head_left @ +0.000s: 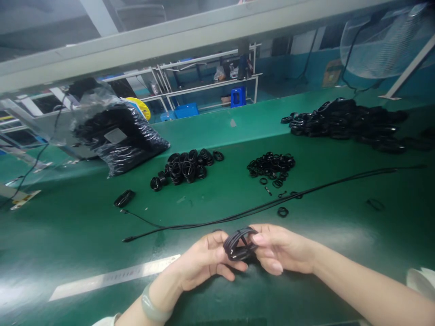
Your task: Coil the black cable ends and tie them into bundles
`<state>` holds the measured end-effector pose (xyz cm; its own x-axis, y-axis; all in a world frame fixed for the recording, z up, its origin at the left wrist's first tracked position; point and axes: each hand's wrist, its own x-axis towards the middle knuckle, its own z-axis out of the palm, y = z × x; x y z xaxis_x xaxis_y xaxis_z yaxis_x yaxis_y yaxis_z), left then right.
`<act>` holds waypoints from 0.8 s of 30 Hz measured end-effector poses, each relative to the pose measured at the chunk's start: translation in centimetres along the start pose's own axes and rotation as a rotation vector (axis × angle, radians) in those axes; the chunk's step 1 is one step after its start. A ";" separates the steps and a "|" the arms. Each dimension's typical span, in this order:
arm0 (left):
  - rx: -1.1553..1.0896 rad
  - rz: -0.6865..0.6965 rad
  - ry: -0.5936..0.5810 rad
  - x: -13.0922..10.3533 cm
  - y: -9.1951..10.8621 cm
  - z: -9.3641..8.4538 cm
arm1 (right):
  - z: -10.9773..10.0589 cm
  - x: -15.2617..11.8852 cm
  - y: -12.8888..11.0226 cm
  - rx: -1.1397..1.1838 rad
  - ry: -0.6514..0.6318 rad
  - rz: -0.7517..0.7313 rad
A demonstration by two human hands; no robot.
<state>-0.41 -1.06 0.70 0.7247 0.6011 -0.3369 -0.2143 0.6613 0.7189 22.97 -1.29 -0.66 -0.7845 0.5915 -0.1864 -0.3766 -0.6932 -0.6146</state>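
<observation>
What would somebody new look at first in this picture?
Probably the left hand and right hand, low in the middle, holding a coiled black cable between them. Next, maybe the long black cables stretched across the green table just beyond. The bright yellow round thing behind the bulging clear bag at the back left could catch an eye too.

A blue stool stands near a metal rack.

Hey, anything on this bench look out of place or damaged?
No obvious damage, the held coil included. A few small loops lie outside their pile, and a lone coil sits left of the cluster: slightly untidy at most.
</observation>
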 end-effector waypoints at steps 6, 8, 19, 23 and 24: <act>0.025 0.001 0.046 -0.1 0.0 0.2 | -0.4 0.6 1.2 0.045 -0.098 0.016; 0.006 0.020 0.048 -0.1 -0.1 0.1 | -0.5 0.6 1.5 0.072 -0.110 0.005; -0.057 0.079 0.108 0.3 -0.4 1.0 | -1.1 0.2 1.4 0.073 -0.109 0.054; -0.028 0.097 0.191 0.4 -0.3 1.3 | -0.5 0.0 1.5 0.040 -0.013 0.058; -0.025 0.101 0.204 0.4 -0.3 1.3 | -0.4 0.0 1.5 0.030 -0.006 0.049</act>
<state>0.82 -1.60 1.15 0.5514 0.7418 -0.3817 -0.2974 0.6022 0.7409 22.57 -2.18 -1.91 -0.8049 0.5545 -0.2112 -0.3526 -0.7333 -0.5814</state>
